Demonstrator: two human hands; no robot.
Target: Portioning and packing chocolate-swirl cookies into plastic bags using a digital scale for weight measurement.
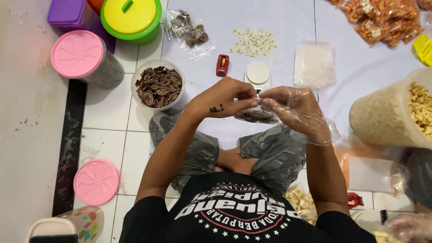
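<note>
Centre of frame: a small clear plastic bag (256, 115) sits between both hands, its top edge pinched, a clump of brown-and-cream swirl snacks showing through the film at the bottom. Left hand (222, 100) is bare, fingers closed on the bag's upper edge. Right hand (297, 110), inside a loose transparent glove, is closed on the same edge, fingertips touching the left's. Just above, a small white round scale (257, 73); left of it, an open tub of swirl snacks (159, 85).
</note>
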